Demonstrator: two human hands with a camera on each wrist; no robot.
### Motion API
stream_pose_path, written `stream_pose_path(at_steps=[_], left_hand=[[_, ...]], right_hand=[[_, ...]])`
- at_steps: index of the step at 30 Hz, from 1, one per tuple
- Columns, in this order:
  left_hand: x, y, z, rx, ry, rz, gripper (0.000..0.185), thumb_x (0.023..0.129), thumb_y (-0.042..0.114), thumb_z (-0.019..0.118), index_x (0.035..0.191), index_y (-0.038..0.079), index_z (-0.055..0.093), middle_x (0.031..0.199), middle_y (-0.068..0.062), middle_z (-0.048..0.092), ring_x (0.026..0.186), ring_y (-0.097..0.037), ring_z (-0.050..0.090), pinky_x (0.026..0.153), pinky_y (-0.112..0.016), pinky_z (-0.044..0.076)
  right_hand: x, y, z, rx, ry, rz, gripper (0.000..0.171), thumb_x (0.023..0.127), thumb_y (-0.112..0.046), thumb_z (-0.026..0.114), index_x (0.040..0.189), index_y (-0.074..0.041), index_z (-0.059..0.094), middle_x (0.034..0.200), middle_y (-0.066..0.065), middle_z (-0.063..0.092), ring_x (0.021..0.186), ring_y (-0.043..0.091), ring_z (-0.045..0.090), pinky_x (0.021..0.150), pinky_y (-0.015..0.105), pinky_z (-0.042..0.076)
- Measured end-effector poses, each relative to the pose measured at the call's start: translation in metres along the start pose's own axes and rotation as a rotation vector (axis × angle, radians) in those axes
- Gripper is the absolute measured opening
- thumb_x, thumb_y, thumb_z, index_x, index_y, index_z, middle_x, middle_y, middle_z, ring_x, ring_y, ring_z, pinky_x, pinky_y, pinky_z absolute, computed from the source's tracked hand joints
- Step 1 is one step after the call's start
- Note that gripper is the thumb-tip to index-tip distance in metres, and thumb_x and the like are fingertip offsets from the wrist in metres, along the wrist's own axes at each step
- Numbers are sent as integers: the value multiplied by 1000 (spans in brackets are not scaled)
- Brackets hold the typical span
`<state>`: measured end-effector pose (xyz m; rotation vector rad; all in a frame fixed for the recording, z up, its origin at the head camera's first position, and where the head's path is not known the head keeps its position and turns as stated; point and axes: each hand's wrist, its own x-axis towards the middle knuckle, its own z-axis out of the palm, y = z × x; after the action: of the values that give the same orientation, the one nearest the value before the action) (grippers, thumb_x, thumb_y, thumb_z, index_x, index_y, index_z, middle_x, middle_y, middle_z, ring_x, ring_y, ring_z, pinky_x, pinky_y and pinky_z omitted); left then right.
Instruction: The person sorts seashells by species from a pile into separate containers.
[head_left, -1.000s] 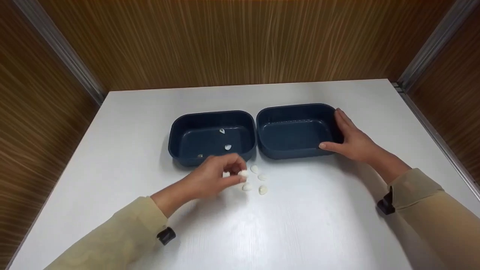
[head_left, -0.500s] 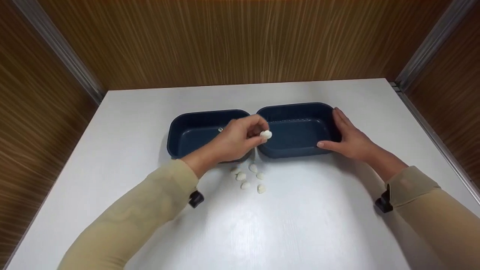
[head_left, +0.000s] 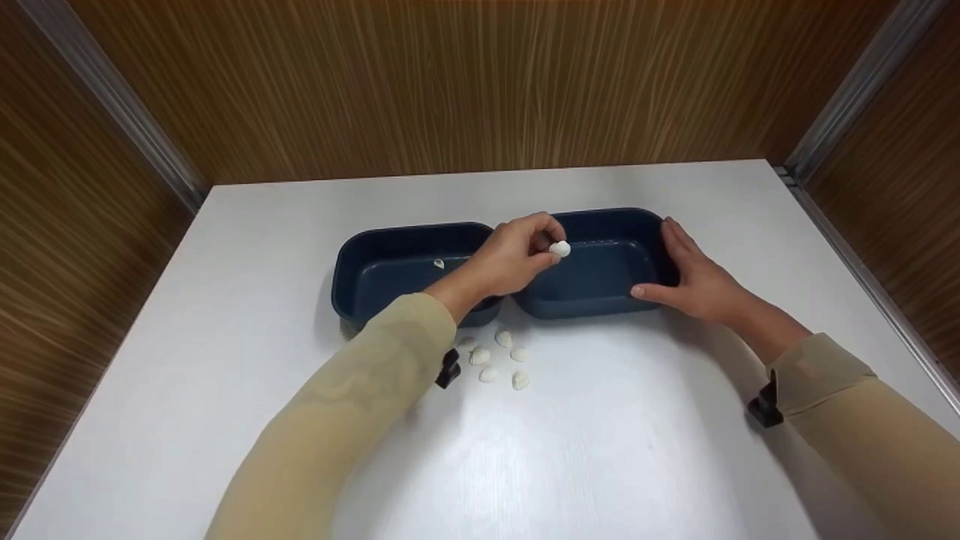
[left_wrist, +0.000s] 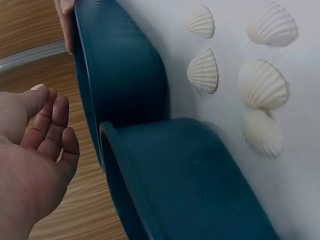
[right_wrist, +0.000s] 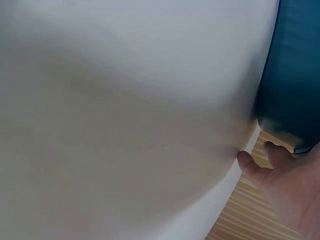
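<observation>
Two dark blue trays stand side by side on the white table [head_left: 600, 450]. My left hand [head_left: 517, 255] pinches a white shell [head_left: 559, 249] above the left part of the right tray [head_left: 600, 300]. The left tray [head_left: 375, 289] holds a small shell [head_left: 439, 263]; my arm hides part of its floor. My right hand [head_left: 694, 281] grips the right tray's right end, thumb on the near wall. Several white shells [head_left: 495, 360] lie on the table just in front of the trays, also close up in the left wrist view as ribbed shells [left_wrist: 262, 85].
Wood-panelled walls close in the table at the back and both sides, with metal strips [head_left: 112, 97] in the corners. The right wrist view shows mostly blurred table surface [right_wrist: 125, 110] and the tray's end [right_wrist: 295, 75].
My left hand picked a shell from the pile, lifted it and carried it rightward over the trays to above the right tray. The right hand stayed on the tray.
</observation>
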<state>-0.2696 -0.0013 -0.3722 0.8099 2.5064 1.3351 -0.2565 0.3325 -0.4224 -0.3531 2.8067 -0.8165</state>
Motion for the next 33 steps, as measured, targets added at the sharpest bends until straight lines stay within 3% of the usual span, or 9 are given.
stream_pose_path(at_steps=[9, 16, 23, 33], left_hand=[[17, -6, 12, 15, 24, -1, 23, 104, 8, 69, 126, 5, 65, 106, -6, 66, 93, -14, 60, 80, -22, 50], [18, -6, 14, 77, 33, -16, 32, 107, 7, 65, 138, 5, 63, 117, -8, 70, 105, -16, 65, 91, -24, 51], [1, 4, 8, 44, 60, -27, 32, 108, 9, 64, 139, 9, 64, 117, -4, 70, 107, -14, 65, 91, -24, 53], [-43, 18, -17, 3, 30, 61, 30, 108, 13, 64, 139, 11, 64, 119, -3, 69, 105, -14, 66, 90, -27, 54]], right_hand=[[2, -2, -1, 6, 0, -7, 123, 94, -60, 74, 169, -14, -11, 177, 7, -15, 162, 40, -2, 125, 67, 11], [6, -3, -1, 1, -6, 4, 122, 95, -59, 74, 169, -15, -12, 177, 7, -15, 162, 40, -3, 125, 67, 11], [7, -2, -1, -7, -2, -1, 122, 95, -58, 74, 169, -12, -10, 177, 11, -14, 162, 43, -1, 124, 69, 13], [5, 0, -5, 15, -18, 35, 122, 95, -58, 74, 169, -18, -13, 177, 6, -17, 162, 40, -5, 124, 69, 9]])
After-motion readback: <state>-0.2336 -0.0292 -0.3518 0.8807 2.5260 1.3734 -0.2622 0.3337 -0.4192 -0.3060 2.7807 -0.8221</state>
